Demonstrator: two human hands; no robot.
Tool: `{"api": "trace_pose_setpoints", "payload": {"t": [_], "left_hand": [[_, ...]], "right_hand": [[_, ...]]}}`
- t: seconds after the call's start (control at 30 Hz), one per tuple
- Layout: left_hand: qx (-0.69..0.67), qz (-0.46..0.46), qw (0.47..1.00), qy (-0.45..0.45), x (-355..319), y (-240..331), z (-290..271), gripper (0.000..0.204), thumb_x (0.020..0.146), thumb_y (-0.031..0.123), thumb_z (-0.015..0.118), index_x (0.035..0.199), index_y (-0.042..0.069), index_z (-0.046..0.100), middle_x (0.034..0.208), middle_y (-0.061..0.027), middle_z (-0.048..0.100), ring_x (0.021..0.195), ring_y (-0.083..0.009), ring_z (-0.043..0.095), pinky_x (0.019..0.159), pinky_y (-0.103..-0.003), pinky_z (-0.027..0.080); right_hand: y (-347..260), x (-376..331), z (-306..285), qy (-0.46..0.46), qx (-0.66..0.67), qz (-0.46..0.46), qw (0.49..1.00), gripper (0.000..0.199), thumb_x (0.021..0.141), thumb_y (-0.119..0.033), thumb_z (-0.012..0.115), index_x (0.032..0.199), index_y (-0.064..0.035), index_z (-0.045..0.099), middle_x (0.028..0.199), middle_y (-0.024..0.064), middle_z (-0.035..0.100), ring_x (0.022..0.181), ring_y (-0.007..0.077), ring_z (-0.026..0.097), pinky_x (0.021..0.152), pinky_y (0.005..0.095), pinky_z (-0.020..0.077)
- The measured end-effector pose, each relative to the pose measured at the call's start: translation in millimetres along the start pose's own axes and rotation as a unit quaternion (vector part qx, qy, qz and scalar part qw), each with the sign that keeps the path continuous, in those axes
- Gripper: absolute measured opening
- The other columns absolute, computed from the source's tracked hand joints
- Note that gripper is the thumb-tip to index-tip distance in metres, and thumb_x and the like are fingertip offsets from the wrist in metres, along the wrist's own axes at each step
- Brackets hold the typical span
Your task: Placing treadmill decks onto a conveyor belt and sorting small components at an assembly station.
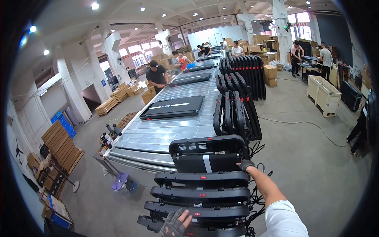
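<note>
My right hand (246, 164), in a dark fingerless glove, is closed on the right side of a black flat treadmill (207, 156) that stands on edge at the end of the roller conveyor (158, 130). That treadmill has vents, a red switch and a pale stripe on its belt. My left hand (175, 224), in a grey fingerless glove, is low in the picture with its fingers apart. It is over the nearest of several black treadmills (201, 193) standing in a row, each with a red switch. Whether its palm touches one is hard to tell.
Another treadmill (173, 106) lies flat on the conveyor, with more beyond. Upright treadmills (233, 114) line its right side. Black cables (256, 189) hang beside the near row. A person in black (157, 75) works across the conveyor. A wooden crate (323, 94) and a hose (304, 123) are at right.
</note>
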State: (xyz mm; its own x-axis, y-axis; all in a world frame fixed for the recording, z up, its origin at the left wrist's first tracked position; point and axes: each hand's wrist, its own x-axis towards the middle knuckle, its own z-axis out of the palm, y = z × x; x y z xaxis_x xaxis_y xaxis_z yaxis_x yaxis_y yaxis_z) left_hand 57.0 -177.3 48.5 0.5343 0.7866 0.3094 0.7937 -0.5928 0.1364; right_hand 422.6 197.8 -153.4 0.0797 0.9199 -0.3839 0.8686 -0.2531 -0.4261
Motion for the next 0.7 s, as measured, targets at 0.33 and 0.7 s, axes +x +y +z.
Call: {"api": "trace_pose_setpoints", "payload": {"t": [0.33,0.7], "left_hand": [[-0.007,0.029,0.996,0.085,51.2,-25.0,6.7,0.084,0.063,0.055,0.082,0.123,0.001,0.057,0.132,-0.0227,0.052,0.120,-0.0413,0.053,0.101,-0.053,0.042],[0.032,0.048,0.995,0.082,134.6,-80.2,43.5,0.083,0.062,0.051,0.083,0.123,0.001,0.056,0.132,-0.0193,0.053,0.120,-0.0388,0.052,0.103,-0.049,0.041]], "right_hand": [[-12.9,-56.0,-125.0,0.212,-0.040,-0.219,0.952,0.031,0.088,-0.035,0.055,0.099,-0.0078,0.067,0.097,0.0190,0.068,0.096,0.0372,0.064,0.083,0.0484,0.0501],[342.5,-154.1,29.6,0.175,0.093,0.012,0.980,0.045,0.088,-0.038,0.044,0.084,-0.0006,0.068,0.092,0.0252,0.066,0.089,0.0402,0.063,0.078,0.0485,0.0473]]}}
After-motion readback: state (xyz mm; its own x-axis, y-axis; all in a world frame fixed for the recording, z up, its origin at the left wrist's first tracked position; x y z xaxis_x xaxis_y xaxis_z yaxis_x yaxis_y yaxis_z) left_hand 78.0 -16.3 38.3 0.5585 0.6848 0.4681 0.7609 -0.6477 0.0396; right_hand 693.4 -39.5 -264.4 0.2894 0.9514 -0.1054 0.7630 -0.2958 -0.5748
